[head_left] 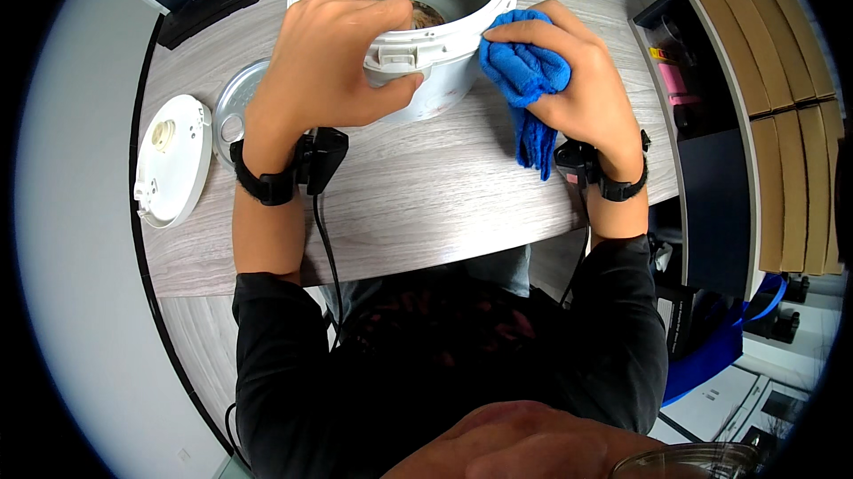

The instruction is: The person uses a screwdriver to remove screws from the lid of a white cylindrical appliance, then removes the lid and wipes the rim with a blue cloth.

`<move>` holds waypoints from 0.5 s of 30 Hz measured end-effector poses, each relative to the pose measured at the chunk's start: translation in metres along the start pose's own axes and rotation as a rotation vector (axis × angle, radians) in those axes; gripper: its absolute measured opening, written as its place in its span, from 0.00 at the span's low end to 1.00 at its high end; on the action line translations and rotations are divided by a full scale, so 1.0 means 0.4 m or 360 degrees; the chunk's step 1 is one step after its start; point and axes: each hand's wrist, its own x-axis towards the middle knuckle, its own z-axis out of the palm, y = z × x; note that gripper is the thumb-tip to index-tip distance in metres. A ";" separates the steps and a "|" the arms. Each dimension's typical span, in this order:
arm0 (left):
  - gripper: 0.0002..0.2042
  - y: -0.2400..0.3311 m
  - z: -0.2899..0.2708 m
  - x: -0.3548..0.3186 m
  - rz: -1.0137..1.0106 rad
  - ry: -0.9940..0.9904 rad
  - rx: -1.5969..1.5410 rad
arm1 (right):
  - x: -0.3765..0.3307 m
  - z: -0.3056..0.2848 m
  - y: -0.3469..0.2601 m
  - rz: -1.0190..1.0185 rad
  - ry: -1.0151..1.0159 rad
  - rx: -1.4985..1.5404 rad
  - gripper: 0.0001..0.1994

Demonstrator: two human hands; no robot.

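Observation:
A white rice cooker body [435, 104] stands uncovered on the desk, its grey inside showing a brownish patch at the bottom. My left hand [329, 61] grips its near-left rim, fingers over the edge and thumb outside beside the front latch. In my right hand [586, 75] is a bunched blue cloth [524, 70], pressed against the cooker's right outer wall just below the rim; one end of the cloth hangs down. Left of my left wrist lie a round white lid [185, 172] and a shiny metal disc [233, 88], partly hidden by that hand.
The wood-grain desk [444, 203] has its front edge near my body. At the far left sit a black box [213, 10] and a dark screen. On the right, a shelf unit [720, 203] stands beside cardboard boxes [782, 26]. Cables [327, 239] run down from both wrist straps.

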 end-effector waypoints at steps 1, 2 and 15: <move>0.15 -0.002 -0.001 -0.001 -0.0006 -0.0005 -0.0001 | 0.002 -0.004 0.006 0.0019 0.0030 -0.0051 0.27; 0.14 -0.004 -0.001 -0.004 -0.0012 -0.0010 -0.0002 | 0.004 -0.010 0.013 0.0038 0.0060 -0.0102 0.27; 0.15 0.000 -0.007 -0.006 -0.0010 -0.0075 0.0075 | 0.020 -0.008 0.025 0.0044 0.0203 -0.0111 0.24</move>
